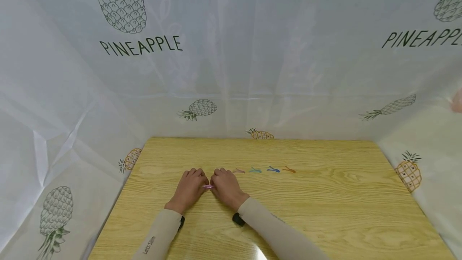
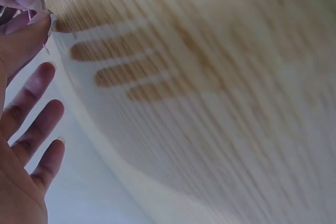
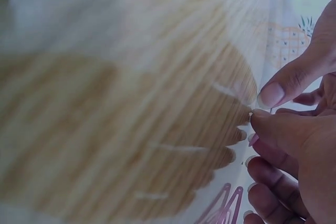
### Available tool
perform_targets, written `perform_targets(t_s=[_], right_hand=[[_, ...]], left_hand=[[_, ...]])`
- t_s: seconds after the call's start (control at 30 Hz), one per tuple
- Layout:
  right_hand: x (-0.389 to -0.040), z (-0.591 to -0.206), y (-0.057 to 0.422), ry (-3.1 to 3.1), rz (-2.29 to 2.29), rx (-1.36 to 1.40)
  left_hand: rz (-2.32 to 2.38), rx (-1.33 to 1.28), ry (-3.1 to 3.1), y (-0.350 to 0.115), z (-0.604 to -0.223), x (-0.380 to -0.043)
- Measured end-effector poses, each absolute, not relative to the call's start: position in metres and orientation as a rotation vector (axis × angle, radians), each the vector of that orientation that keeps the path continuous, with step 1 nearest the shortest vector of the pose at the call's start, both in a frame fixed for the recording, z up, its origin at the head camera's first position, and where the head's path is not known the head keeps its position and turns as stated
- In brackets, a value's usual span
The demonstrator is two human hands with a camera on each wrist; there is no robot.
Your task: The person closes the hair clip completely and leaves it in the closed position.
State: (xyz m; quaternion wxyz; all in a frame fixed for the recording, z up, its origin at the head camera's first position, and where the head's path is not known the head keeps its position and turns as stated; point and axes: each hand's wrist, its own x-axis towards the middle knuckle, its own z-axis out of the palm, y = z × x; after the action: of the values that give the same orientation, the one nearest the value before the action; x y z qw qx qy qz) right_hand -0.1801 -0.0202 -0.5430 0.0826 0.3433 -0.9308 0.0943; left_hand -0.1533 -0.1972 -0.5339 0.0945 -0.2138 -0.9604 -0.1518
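A small purple snap hair clip (image 1: 208,186) is held just above the table between both hands. My left hand (image 1: 191,185) pinches one end between thumb and index finger; in the left wrist view its other fingers (image 2: 39,124) are spread. From the other side, my right hand (image 1: 226,187) pinches the clip too, and its thumb and fingertips hide much of it. Right of the hands, a row of snap clips with raised arms lies on the wood: a pink clip (image 1: 239,170), a teal clip (image 1: 255,170), a blue clip (image 1: 273,169) and an orange clip (image 1: 289,169).
The glossy wooden table (image 1: 325,212) reflects the hands. White sheeting (image 1: 252,71) printed with pineapples surrounds it at the back and sides. Dark bands (image 1: 238,219) sit at both wrists, over light sleeves.
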Motion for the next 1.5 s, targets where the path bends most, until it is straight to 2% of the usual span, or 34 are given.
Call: perform_targets(t_s=[0.5,0.87,1.5], right_hand=[[-0.182,-0.545,-0.016,-2.789,0.401,1.010],[-0.188,-0.535,0.009,-2.730,0.565,0.853],[-0.199,-0.541,0.025,-2.785,0.430,0.714]], left_hand=[[-0.477,-0.623,-2.839,-0.195,-0.539,-0.154],[-0.577,-0.493,-2.876,-0.182,-0.532,-0.159],[-0.464,-0.309,-2.946,-0.150,-0.530,-0.175]])
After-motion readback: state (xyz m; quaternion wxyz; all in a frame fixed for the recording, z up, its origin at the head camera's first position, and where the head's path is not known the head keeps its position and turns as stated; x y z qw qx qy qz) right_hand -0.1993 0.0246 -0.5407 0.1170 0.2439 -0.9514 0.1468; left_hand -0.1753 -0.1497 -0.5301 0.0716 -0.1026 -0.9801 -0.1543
